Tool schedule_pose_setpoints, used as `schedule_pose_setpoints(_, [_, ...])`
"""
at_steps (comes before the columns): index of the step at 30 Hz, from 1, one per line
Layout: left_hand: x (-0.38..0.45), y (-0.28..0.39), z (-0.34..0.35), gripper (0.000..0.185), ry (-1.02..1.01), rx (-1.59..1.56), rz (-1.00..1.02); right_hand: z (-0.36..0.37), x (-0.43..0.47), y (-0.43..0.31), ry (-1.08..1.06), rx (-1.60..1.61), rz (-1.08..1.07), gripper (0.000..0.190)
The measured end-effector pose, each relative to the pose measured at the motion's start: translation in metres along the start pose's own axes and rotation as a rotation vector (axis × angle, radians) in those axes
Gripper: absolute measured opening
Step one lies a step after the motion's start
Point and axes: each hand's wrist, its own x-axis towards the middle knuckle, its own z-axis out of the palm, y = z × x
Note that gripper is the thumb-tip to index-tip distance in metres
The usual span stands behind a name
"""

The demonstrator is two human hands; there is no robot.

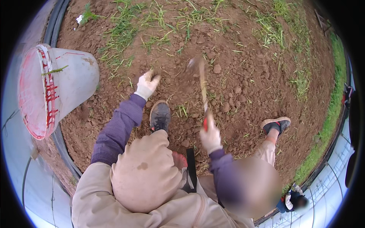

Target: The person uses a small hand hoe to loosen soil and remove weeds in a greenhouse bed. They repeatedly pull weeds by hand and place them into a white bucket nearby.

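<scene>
My right hand (211, 136), in a pale glove, grips a short-handled hoe (203, 82) near a red part of its handle. The hoe's wooden shaft points away from me, and its metal head is motion-blurred just over the loose brown soil (242, 97). My left hand (147, 83), also in a pale glove, hangs low over the soil left of the hoe. Its fingers are curled and their tips look dark with dirt; whether anything is between them cannot be made out. Cut green stems (122, 37) lie scattered beyond both hands.
A whitish plastic bucket (75, 77) with red marks stands at the left, a green stem on its rim. Black hoses (57, 25) run along the left edge. My shoes (160, 115) rest on the soil. Another person (293, 199) is at the lower right, by a grass strip (322, 134).
</scene>
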Motion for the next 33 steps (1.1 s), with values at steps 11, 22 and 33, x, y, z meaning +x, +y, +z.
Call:
schedule_pose_setpoints(11, [-0.008, 0.032, -0.017, 0.022, 0.009, 0.169, 0.053, 0.000, 0.001, 0.016, -0.161, -0.130, 0.071, 0.073])
schedule_pose_setpoints(22, [-0.050, 0.061, 0.059, 0.050, -0.705, 0.770, 0.211, -0.033, 0.017, 0.005, 0.400, 0.373, 0.078, 0.072])
schedule_pose_setpoints(33, [-0.031, 0.066, 0.082, 0.034, -0.934, 1.002, 0.677, -0.040, 0.050, 0.106, 0.371, 0.077, 0.443, 0.077])
